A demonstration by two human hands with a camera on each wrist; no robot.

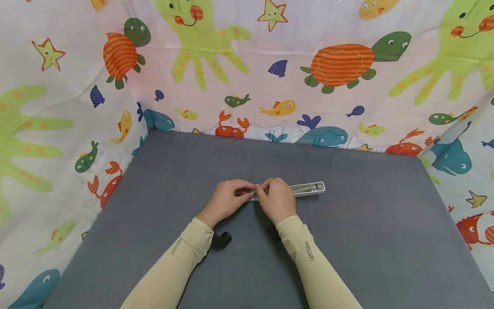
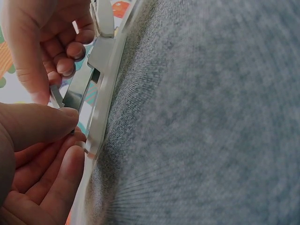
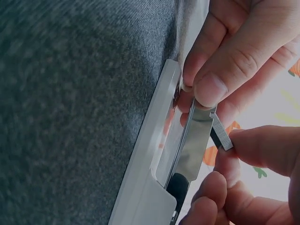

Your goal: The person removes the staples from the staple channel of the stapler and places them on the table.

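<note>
A silver-and-white stapler (image 1: 308, 189) lies opened out lengthwise on the grey cloth, its middle hidden by my hands in the head view. With thumb and fingers, my left hand (image 1: 225, 201) pinches the end of its metal magazine (image 3: 194, 145). Beside that end, my right hand (image 1: 278, 201) holds a short ridged strip of staples (image 3: 222, 132) between thumb and finger. The strip tilts against the magazine's edge, right by the left fingertips. A white stapler base (image 3: 140, 164) runs alongside the magazine in the right wrist view.
Grey cloth (image 1: 366, 223) covers the table. Behind and at both sides hangs a curtain (image 1: 247, 77) printed with sea animals. Dark straps (image 1: 221, 240) show under the wrists, below the beige sleeves (image 1: 173, 262).
</note>
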